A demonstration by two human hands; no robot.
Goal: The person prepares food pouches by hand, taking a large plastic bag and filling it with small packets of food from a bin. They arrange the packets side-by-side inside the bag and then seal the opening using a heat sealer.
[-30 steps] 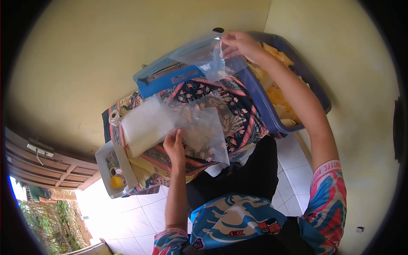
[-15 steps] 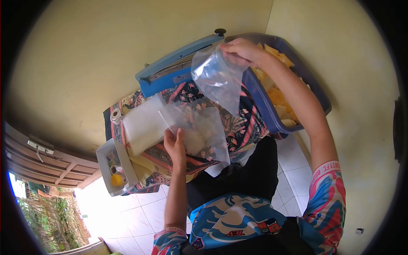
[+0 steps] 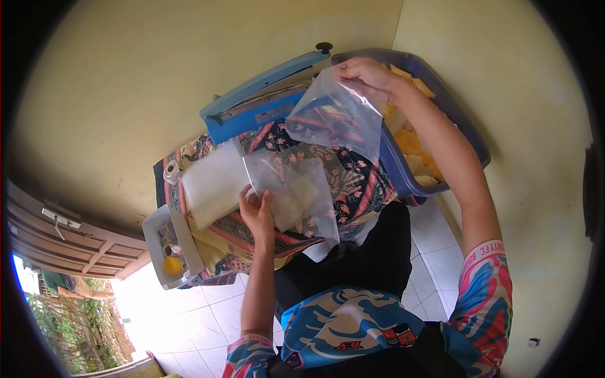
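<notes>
My right hand pinches the top corner of a clear plastic bag, which hangs down over the patterned cloth in front of the blue bin. Lower and to the left, my left hand has its thumb and fingers curled at the edge of another clear plastic bag. That one is spread flat above the cloth, and pale shapes show through it. Beside my left hand lies a stack of whitish plastic bags. Behind the hanging bag stands a blue impulse sealer with its arm raised.
The dark blue bin at the right holds several yellow packets. A white tray with small items, one yellow, sits at the left edge of the cloth. A tape roll lies near the stack. Walls stand behind and right.
The bag in my right hand has swung right and opened out wider, uncovering more of the sealer. My right hand has shifted slightly; my left hand stays nearly in place.
</notes>
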